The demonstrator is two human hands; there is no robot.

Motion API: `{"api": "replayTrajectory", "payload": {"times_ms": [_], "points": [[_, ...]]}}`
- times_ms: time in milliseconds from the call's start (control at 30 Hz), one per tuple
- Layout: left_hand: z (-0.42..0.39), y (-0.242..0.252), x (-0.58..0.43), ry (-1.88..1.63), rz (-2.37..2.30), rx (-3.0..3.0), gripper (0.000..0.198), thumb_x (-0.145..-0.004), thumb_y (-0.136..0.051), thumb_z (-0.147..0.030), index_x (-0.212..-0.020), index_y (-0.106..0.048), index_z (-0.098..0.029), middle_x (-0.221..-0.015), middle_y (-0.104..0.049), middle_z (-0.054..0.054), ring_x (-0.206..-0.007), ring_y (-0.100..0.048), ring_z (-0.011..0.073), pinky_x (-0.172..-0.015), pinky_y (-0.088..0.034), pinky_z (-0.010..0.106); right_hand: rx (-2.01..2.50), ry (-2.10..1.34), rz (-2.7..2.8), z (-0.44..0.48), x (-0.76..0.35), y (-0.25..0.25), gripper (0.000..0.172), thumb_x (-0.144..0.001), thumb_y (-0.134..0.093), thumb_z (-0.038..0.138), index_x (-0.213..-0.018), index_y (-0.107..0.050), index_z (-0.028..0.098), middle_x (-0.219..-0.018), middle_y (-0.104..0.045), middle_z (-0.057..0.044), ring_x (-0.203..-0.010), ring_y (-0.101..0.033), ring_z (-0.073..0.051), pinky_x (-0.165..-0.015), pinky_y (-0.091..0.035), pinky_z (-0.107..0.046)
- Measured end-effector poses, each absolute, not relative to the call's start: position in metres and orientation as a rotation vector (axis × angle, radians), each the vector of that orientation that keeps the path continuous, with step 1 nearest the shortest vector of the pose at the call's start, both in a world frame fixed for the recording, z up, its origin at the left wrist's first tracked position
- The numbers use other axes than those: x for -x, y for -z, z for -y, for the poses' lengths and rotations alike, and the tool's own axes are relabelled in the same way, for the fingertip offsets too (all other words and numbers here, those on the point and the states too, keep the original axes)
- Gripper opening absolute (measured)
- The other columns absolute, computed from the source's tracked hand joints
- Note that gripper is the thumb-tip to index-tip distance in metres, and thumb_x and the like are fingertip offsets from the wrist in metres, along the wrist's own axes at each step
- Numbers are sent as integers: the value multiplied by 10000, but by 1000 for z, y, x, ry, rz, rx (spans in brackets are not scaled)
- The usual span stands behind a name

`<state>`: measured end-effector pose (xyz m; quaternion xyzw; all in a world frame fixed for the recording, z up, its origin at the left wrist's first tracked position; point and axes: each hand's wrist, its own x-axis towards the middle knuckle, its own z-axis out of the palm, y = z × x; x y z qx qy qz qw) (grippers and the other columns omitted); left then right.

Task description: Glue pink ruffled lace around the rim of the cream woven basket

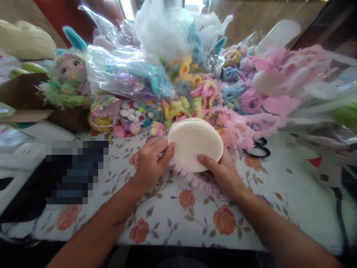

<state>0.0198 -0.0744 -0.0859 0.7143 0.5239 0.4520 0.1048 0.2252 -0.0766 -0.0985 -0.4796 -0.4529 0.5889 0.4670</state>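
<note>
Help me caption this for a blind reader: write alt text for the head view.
The left hand and right hand grip a cream woven disc with pink ruffled trim beneath it, above a rose-print tablecloth. Behind lie heaped pastel craft trimmings, a doll and black scissors.

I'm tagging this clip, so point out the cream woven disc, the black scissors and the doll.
cream woven disc (195, 143): head view, middle of its ribbed top.
black scissors (259, 147): head view, on the handle loops.
doll (71, 67): head view, on its head.
</note>
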Motion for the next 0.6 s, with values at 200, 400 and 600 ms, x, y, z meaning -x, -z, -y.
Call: {"api": "replayTrajectory", "payload": {"times_ms": [200,400,600], "points": [[67,90,-10,-1051,-1422,-1760,345,-924,-563,-438,-696,-470,-196,-649,-438,-35,-611,-400,123,-570,-314,271,1247,-1440,1051,73,-229,100,650,-740,-801,436,-1302,-512,283,-1114,-669,-65,-838,-647,-223,-548,-521,-280],[68,86,-10,-1048,-1386,-1707,333,-952,-505,-411,-705,-428,-202,-665,-384,-43,-606,-365,112,-565,-297,266,1213,-1426,1111,71,-231,102,661,-762,-791,413,-1344,-505,286,-1072,-683,-53,-788,-636,-193,-517,-488,-246],[73,83,-12,-1029,-1443,-1817,342,-945,-479,-338,-651,-365,-206,-626,-352,-46,-590,-346,112,-562,-287,278,1129,-1449,1144,72,-230,103,663,-763,-810,378,-1356,-527,283,-1196,-672,-60,-1050,-648,-238,-795,-578,-316]]}}
